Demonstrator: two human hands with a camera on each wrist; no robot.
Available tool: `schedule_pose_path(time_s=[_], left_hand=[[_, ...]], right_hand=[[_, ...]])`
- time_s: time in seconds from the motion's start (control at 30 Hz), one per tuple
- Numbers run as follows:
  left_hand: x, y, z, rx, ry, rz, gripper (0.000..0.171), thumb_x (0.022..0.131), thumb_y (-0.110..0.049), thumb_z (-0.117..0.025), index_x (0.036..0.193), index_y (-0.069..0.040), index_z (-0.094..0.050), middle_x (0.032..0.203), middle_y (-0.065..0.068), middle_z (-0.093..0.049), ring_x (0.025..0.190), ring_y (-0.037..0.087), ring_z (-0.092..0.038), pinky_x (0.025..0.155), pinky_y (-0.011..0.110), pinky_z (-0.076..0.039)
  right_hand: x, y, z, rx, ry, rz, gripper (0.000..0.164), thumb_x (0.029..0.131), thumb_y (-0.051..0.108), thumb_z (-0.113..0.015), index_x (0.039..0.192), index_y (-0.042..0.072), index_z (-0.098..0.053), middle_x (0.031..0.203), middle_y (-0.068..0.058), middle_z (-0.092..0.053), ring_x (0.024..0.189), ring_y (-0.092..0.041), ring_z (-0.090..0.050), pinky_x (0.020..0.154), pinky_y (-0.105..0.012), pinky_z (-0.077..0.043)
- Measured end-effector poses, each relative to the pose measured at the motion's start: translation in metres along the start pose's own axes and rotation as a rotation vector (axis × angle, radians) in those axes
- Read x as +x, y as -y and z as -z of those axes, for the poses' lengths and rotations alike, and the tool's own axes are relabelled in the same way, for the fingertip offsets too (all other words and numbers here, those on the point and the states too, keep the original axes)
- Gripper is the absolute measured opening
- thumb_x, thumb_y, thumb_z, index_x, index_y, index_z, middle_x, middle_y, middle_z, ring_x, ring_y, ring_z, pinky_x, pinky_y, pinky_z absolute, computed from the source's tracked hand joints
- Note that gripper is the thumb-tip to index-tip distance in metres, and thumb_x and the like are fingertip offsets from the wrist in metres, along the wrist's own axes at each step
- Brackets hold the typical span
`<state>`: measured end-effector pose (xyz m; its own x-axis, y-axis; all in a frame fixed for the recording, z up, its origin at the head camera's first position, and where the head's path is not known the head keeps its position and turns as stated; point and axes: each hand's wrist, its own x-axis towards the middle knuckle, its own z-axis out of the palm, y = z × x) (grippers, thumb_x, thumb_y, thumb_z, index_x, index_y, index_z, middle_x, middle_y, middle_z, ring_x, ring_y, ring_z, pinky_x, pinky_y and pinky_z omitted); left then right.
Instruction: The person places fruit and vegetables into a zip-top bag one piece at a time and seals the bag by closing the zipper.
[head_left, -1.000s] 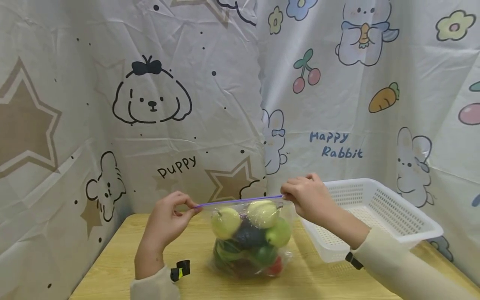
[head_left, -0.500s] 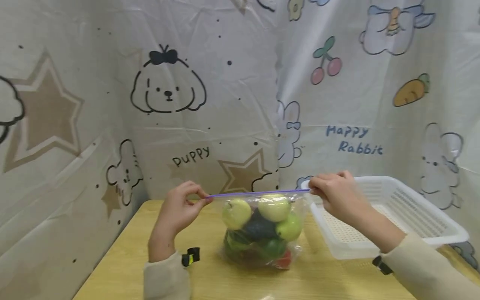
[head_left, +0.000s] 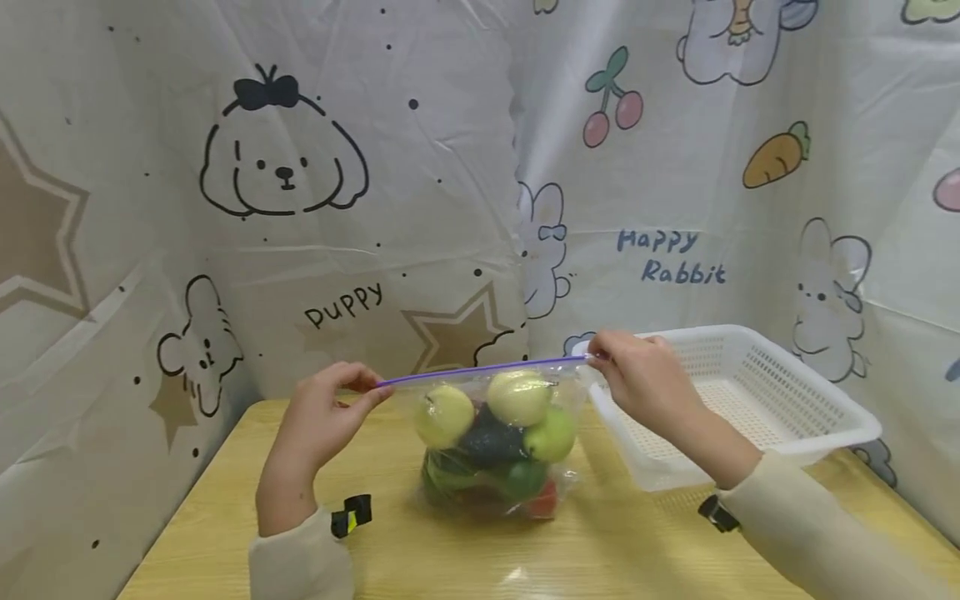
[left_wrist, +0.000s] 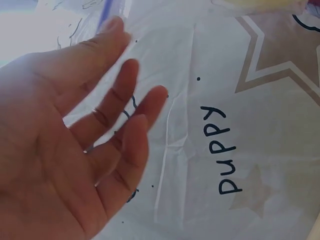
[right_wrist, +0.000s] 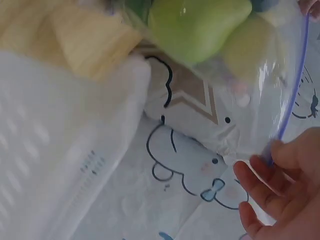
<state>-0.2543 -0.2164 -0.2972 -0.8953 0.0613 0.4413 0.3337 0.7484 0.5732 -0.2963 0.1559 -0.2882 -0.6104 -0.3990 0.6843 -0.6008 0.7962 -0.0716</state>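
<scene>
A clear zip bag (head_left: 480, 387) with a purple zip strip (head_left: 480, 369) hangs upright, stretched between both hands. My left hand (head_left: 322, 425) pinches the strip's left end between thumb and index finger; its other fingers (left_wrist: 150, 102) are loosely bent in the left wrist view. At the right end, my right hand (head_left: 648, 383) pinches the strip. Inside are pale yellow-green fruits (head_left: 445, 417), a green pear (right_wrist: 192, 30), a dark purple item (head_left: 491, 437), green produce (head_left: 525, 479) and something red (head_left: 542, 500). Whether the bag's bottom touches the wooden table (head_left: 420, 567) I cannot tell.
To the right, under and behind my right forearm, stands a white perforated plastic basket (head_left: 832, 442). Its wall is close to the bag in the right wrist view. Printed curtains (head_left: 442, 200) enclose the table at the back and sides.
The head view swings right and back left, shifting everything in it. Both hands keep their pinch on the strip, and the bag rises slightly relative to the table.
</scene>
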Motion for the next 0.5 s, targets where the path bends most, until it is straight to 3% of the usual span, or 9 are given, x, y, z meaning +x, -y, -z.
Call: schedule_pose_path(time_s=[0.1, 0.17, 0.27, 0.33, 0.37, 0.43, 0.5], left_hand=[[-0.014, 0.009, 0.016, 0.029, 0.079, 0.077, 0.042, 0.086, -0.054, -0.052, 0.104, -0.017, -0.064, 0.105, 0.007, -0.068, 0.099, 0.025, -0.059, 0.081, 0.051, -0.053], [-0.021, 0.011, 0.023, 0.025, 0.203, 0.132, 0.057, 0.085, -0.056, -0.052, 0.121, -0.013, -0.057, 0.119, 0.014, -0.064, 0.108, 0.032, -0.056, 0.087, 0.056, -0.049], [-0.029, 0.01, 0.02, 0.002, 0.426, 0.193, 0.084, 0.078, -0.056, -0.062, 0.141, -0.007, -0.035, 0.137, 0.024, -0.049, 0.121, 0.042, -0.046, 0.093, 0.062, -0.043], [-0.028, 0.007, 0.006, -0.035, 0.534, 0.212, 0.103, 0.07, -0.051, -0.072, 0.148, -0.007, -0.021, 0.144, 0.027, -0.04, 0.127, 0.045, -0.038, 0.099, 0.063, -0.038], [-0.025, 0.006, -0.004, -0.054, 0.567, 0.213, 0.11, 0.066, -0.049, -0.076, 0.149, -0.008, -0.018, 0.146, 0.028, -0.037, 0.129, 0.046, -0.036, 0.101, 0.063, -0.036], [-0.016, 0.003, -0.027, -0.109, 0.61, 0.202, 0.119, 0.06, -0.044, -0.081, 0.15, -0.009, -0.012, 0.148, 0.029, -0.031, 0.133, 0.044, -0.029, 0.106, 0.062, -0.03], [-0.007, 0.002, -0.052, -0.157, 0.649, 0.189, 0.123, 0.058, -0.042, -0.083, 0.15, -0.009, -0.01, 0.15, 0.028, -0.028, 0.135, 0.042, -0.025, 0.11, 0.06, -0.025]], right_hand=[[0.003, 0.024, -0.021, 0.15, 0.029, -0.073, 0.021, 0.087, 0.013, -0.06, 0.106, 0.003, -0.057, 0.094, -0.013, -0.065, 0.077, -0.021, -0.06, 0.066, -0.041, -0.056], [-0.003, 0.042, -0.032, 0.223, 0.087, -0.126, 0.046, 0.089, 0.017, -0.058, 0.128, -0.002, -0.044, 0.12, -0.023, -0.055, 0.075, -0.022, -0.06, 0.062, -0.036, -0.058], [-0.02, 0.064, -0.045, 0.305, 0.158, -0.207, 0.08, 0.089, 0.026, -0.059, 0.15, 0.007, -0.009, 0.151, -0.031, -0.014, 0.061, -0.018, -0.057, 0.052, -0.03, -0.055], [-0.033, 0.073, -0.051, 0.35, 0.168, -0.256, 0.094, 0.087, 0.03, -0.061, 0.151, 0.017, 0.007, 0.154, -0.028, 0.015, 0.056, -0.021, -0.057, 0.045, -0.027, -0.052], [-0.04, 0.075, -0.053, 0.367, 0.158, -0.273, 0.098, 0.086, 0.03, -0.063, 0.15, 0.02, 0.01, 0.153, -0.026, 0.022, 0.062, -0.028, -0.061, 0.046, -0.028, -0.053], [-0.052, 0.075, -0.057, 0.396, 0.137, -0.308, 0.1, 0.085, 0.028, -0.064, 0.15, 0.023, 0.013, 0.15, -0.024, 0.031, 0.087, -0.043, -0.062, 0.048, -0.032, -0.056], [-0.064, 0.072, -0.061, 0.401, 0.122, -0.331, 0.099, 0.085, 0.027, -0.064, 0.15, 0.022, 0.01, 0.148, -0.025, 0.033, 0.115, -0.052, -0.046, 0.056, -0.039, -0.059]])
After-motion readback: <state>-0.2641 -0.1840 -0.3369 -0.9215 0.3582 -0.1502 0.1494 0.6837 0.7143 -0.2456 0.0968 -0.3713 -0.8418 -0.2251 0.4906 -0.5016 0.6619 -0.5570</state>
